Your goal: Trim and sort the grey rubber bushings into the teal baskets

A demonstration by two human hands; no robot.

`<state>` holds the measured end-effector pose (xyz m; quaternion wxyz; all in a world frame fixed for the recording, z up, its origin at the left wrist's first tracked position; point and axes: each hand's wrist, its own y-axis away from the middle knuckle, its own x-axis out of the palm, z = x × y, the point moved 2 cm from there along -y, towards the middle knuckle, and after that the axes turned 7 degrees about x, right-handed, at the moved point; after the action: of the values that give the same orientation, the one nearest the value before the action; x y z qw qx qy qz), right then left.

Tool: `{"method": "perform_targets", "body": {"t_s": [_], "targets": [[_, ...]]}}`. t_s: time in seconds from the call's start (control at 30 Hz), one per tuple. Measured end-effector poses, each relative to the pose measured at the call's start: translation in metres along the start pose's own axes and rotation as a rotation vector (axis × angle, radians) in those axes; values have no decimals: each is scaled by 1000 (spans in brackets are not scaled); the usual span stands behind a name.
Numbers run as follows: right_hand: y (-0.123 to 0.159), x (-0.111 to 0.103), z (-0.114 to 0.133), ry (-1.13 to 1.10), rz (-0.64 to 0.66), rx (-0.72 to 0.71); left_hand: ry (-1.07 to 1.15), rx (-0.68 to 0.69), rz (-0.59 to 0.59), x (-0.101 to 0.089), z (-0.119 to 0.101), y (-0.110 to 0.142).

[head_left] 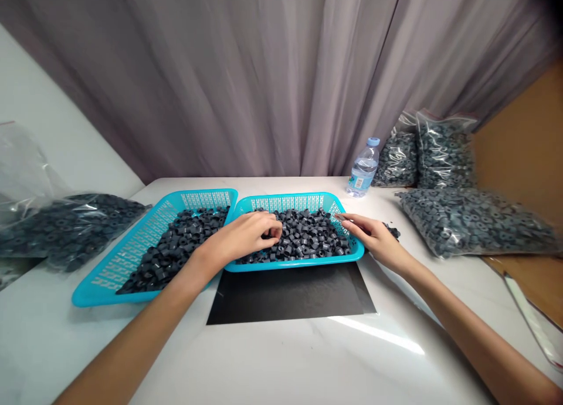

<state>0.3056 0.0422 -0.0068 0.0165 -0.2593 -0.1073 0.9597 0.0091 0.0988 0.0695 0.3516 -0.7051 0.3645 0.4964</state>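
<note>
Two blue plastic baskets stand side by side, both holding many small dark grey tubular plastic pieces. Over the left part of the right basket is my left hand, its fingers curled down together; anything between them is hidden. My right hand is at the right rim of that basket, thumb and fingers pinching a small, thin, greyish piece whose kind I cannot make out. More grey pieces lie heaped in the left basket, beneath and beyond my left forearm.
A black flat sheet lies under the right basket. Behind it stands a water bottle. Clear bags of grey pieces sit at right and left. A few loose pieces lie beside my right hand. A curtain hangs behind.
</note>
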Motion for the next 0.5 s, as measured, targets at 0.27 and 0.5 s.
{"method": "perform_targets", "body": {"t_s": [0.27,0.5], "targets": [[1,1,-1,-27,9,14,198,-163,-186,-1,-9,16],[2,0,0,-12,-3,14,678,-296,-243,11,-27,29]]}}
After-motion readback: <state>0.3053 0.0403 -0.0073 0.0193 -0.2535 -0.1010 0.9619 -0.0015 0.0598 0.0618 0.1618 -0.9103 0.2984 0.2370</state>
